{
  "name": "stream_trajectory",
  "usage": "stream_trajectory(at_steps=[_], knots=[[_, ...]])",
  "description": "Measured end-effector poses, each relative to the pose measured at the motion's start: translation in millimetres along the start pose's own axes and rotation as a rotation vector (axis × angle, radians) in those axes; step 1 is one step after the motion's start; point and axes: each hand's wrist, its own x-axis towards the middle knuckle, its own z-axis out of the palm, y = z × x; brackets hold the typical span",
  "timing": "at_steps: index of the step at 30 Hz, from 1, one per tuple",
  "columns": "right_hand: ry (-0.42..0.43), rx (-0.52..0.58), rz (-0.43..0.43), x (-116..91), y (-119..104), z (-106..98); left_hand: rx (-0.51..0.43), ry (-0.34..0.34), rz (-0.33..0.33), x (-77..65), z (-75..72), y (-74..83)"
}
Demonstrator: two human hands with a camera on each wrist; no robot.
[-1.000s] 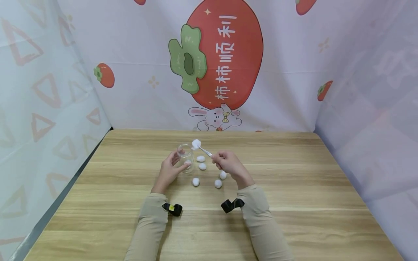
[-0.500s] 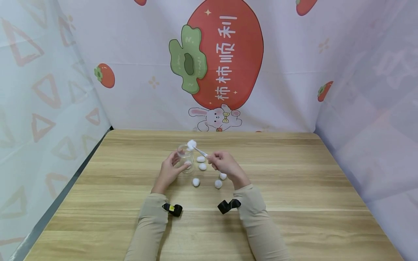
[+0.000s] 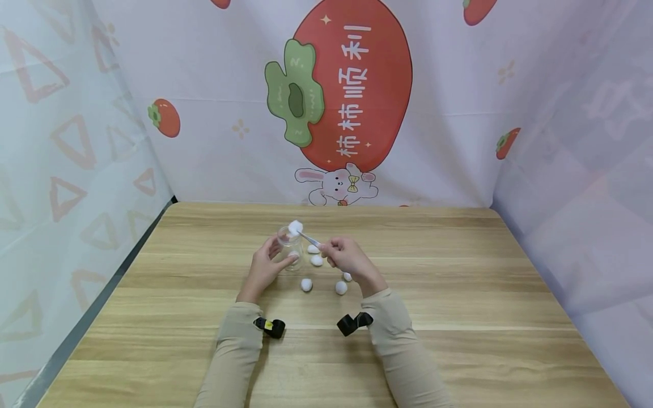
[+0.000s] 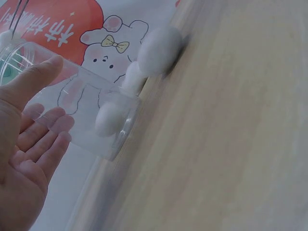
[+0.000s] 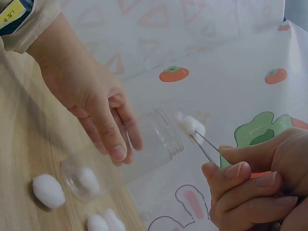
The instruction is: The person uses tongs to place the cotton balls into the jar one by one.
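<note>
My left hand (image 3: 266,266) grips a clear open-mouthed jar (image 5: 139,159), thumb on one side and fingers round the other. The jar stands upright on the table, with one cotton ball (image 4: 109,118) at its bottom. In my right hand (image 3: 349,258) is a pair of metal tweezers (image 3: 309,239), pinched between thumb and fingers. Their tips hold another cotton ball (image 5: 191,127), close over the jar's mouth in the head view. Beside the jar lie loose cotton balls (image 3: 316,260), the nearest just right of its base.
Several more cotton balls lie on the wooden table (image 3: 459,283), including one (image 3: 306,285) in front of the jar and another (image 3: 340,288) below my right hand. A printed cloth (image 3: 214,153) hangs behind the table's far edge. Black straps (image 3: 270,327) sit on both wrists.
My right hand has moved left, bringing the tweezers and their cotton ball from right of the jar to over its mouth. My left hand and the jar have stayed in place.
</note>
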Motion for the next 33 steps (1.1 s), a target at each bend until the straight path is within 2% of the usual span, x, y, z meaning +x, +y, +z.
stream_trajectory(at_steps=[11, 19, 33], knots=[[0.005, -0.008, 0.034, 3.1, 0.1, 3.7, -0.012, -0.001, 0.004, -0.4, 0.3, 1.3], [0.003, -0.021, 0.061, 5.1, -0.2, 5.8, 0.015, 0.009, 0.009, 0.5, 0.9, -0.8], [-0.009, -0.007, 0.064, 5.6, -0.3, 5.8, 0.014, 0.009, 0.019, -0.8, 0.4, -0.3]])
